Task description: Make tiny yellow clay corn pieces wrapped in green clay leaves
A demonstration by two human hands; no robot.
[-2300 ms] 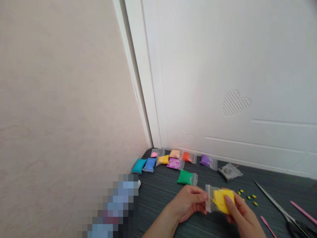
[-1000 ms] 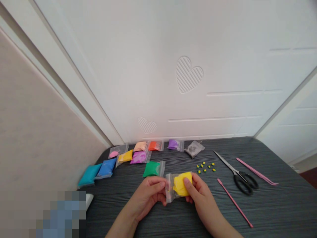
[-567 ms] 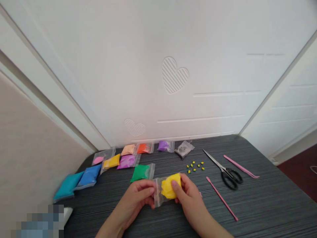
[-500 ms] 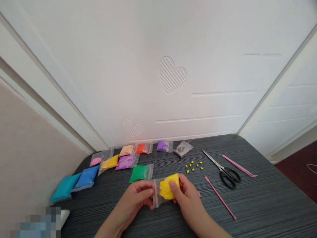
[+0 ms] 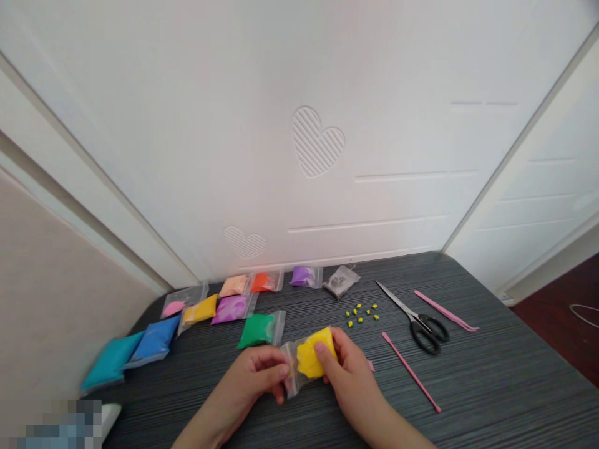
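Between my two hands is a clear zip bag of yellow modelling clay [image 5: 311,358], held above the front of the table. My right hand [image 5: 349,374] grips the clay-filled end, with the thumb pressed on top. At the bag's zip edge, my left hand [image 5: 262,377] pinches with thumb and fingers. Just behind the hands lies a bag of green clay [image 5: 258,330]. Small yellow-and-green clay pieces [image 5: 360,320] lie in a cluster beyond my right hand. A bit of something pink [image 5: 371,365] shows beside that hand, mostly hidden.
Scissors [image 5: 423,324], a thin pink clay tool [image 5: 412,372] and pink tweezers [image 5: 444,310] lie on the right of the dark table [image 5: 505,368]. Several clay bags, including a blue one [image 5: 154,340] and a teal one [image 5: 112,360], line the left and back. A white panelled wall [image 5: 397,125] stands behind.
The view has shifted slightly, so the objects on the table sit a little further left. Both hands keep hold of the yellow bag, and its zip end is tilted slightly lower.
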